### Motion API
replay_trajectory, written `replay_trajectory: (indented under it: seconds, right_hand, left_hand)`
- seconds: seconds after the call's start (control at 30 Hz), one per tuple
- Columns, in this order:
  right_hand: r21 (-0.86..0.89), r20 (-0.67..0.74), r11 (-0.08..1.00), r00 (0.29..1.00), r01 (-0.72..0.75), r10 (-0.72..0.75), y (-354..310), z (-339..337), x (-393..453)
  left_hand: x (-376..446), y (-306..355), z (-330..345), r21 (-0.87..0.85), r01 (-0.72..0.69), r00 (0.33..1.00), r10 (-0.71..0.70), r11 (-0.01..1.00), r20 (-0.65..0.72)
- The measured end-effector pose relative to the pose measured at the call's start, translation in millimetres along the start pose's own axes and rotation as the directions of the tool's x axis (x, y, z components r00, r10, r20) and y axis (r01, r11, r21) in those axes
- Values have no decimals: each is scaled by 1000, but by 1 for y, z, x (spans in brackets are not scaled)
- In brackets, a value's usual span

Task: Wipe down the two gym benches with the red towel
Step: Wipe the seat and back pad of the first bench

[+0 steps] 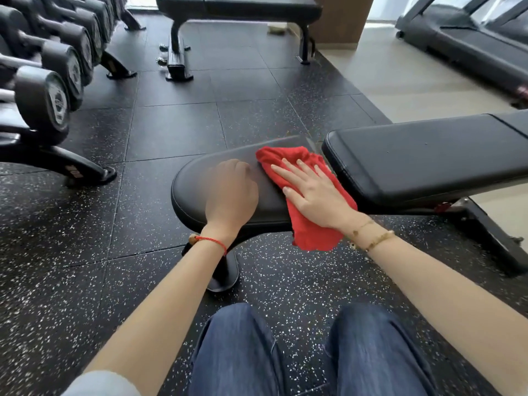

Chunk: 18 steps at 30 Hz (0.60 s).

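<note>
Crumpled red towel (300, 195) under flat right hand (311, 192); left hand (231, 192) fisted, blurred, on near bench (194, 192).

Blue jeans (237, 352); red string bracelet (213, 242); gold chain bracelets (371, 238).

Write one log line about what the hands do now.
right hand: flat on red towel | left hand: curled on near bench | far bench: untouched
</note>
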State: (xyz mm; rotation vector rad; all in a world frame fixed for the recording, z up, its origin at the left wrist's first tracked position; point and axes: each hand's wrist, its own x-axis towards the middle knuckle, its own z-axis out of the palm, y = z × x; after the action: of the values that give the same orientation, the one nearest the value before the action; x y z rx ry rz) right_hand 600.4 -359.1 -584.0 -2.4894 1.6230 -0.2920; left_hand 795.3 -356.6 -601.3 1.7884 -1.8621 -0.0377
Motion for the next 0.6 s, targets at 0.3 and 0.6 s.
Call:
replay_trajectory:
  seconds: [0.3,0.6]
  right_hand:
    - [101,88,989,991,-106,97,37,-14,74]
    - [94,-41,976,980,197,-194,31,-15,32]
  left_hand:
    - [0,6,0,-18,17,998,-18,1000,-61]
    - [-1,14,-3,24,33,996,-31,999,-79]
